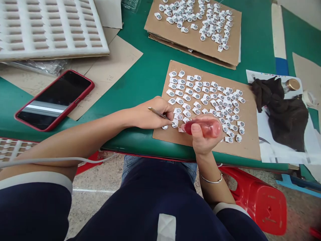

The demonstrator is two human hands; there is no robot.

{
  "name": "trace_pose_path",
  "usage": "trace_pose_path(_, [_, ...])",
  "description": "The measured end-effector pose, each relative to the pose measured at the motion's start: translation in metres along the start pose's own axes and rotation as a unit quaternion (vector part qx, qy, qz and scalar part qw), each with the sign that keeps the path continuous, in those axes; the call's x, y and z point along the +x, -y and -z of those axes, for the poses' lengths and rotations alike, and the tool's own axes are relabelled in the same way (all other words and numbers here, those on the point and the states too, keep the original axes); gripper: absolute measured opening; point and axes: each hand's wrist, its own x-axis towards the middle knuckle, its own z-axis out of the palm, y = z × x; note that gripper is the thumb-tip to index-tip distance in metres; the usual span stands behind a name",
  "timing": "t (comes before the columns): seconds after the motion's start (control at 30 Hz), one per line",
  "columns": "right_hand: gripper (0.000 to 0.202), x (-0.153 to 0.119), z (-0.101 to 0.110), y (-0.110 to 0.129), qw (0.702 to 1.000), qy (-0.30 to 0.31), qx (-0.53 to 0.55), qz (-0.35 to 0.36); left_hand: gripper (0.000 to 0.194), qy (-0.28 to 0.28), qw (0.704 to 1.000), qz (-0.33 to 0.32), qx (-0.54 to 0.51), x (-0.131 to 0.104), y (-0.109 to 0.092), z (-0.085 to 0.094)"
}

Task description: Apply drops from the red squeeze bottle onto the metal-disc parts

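My left hand [156, 112] rests at the left edge of a brown cardboard sheet [240, 147], its fingers closed around slim metal tweezers [157, 113]. The fingertips are beside a small white piece with a round silver disc [175, 124]. In my right hand [207, 140] is a squeeze bottle [208, 128] of red liquid, lying tilted with its nozzle pointing left, close to the small pieces. Whether the nozzle touches one, I cannot tell. Many similar white pieces with printed discs and thin wires [197, 89] are spread in rows over the sheet.
Behind lies a second cardboard stack [170, 36] bearing more pieces. To the left are a red-cased phone [55, 100], a white foam tray [62, 30] and brown paper [120, 57]. A dark cloth [288, 124] and a gold-capped jar [293, 84] sit at right. A cable [82, 159] crosses my left arm.
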Motion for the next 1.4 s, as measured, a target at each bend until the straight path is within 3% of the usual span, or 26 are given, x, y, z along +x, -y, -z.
trace_pose_path(1.4, [0.02, 0.0012, -0.0008, 0.0003, 1.0, 0.013, 0.004, 0.023, 0.004, 0.007, 1.0, -0.009, -0.008, -0.0008, 0.0023, 0.0011])
